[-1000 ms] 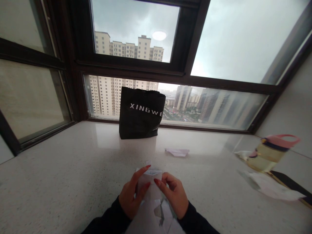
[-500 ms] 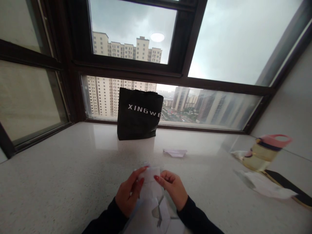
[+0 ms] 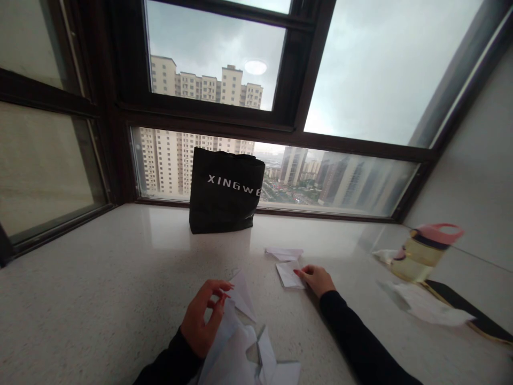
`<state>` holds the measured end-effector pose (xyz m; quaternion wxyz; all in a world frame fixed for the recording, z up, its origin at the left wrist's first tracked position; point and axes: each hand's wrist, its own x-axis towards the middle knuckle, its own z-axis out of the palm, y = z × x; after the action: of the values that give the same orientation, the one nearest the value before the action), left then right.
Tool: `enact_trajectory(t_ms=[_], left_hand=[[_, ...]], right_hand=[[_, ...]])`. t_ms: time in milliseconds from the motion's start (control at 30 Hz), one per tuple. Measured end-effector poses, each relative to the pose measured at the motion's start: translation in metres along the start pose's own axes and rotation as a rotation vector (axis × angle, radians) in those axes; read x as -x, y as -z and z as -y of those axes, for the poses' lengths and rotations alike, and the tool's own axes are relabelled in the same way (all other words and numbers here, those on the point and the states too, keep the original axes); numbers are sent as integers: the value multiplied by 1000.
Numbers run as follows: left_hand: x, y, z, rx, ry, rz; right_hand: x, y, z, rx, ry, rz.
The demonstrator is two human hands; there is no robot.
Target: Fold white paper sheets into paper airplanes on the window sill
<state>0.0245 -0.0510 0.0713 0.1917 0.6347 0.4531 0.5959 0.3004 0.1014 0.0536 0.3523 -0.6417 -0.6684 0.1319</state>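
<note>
My right hand [image 3: 317,279] pinches the right edge of a small folded white paper square [image 3: 289,275], which lies on or just above the pale speckled counter. A flat folded paper piece [image 3: 284,253] rests right behind that square. My left hand [image 3: 203,315] is over the left side of a larger white sheet [image 3: 228,350], its thumb and fingertips curled near each other; whether they grip anything is unclear. Beside those fingertips is a pointed paper piece [image 3: 242,295]. More folded paper pieces [image 3: 285,373] lie at the bottom, close to the front edge of the view.
A black bag [image 3: 226,192] with white lettering stands by the window. On the right are a bottle [image 3: 420,254] with a pink lid, a crumpled white tissue [image 3: 433,306] and a dark flat object [image 3: 468,307]. Window frames border the counter [image 3: 120,283].
My right hand has moved forward and right with the folded paper, away from my left hand. Both hands were at the paper together before. The pointed piece now shows beside my left fingers.
</note>
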Motion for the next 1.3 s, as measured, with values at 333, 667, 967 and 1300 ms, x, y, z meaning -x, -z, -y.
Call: enact_trajectory(t_ms=[333, 667, 967, 1300], left_hand=[[-3, 7, -2, -44, -6, 73], [-2, 6, -3, -41, -13, 75], [-6, 10, 5, -112, 2, 10], [-10, 9, 29, -131, 140, -132]], right_hand=[[-5, -5, -3, 181, 35, -29], [-5, -12, -6, 217, 86, -90], [-1, 0, 3, 119, 130, -290], [92, -41, 96, -72, 480, 99]])
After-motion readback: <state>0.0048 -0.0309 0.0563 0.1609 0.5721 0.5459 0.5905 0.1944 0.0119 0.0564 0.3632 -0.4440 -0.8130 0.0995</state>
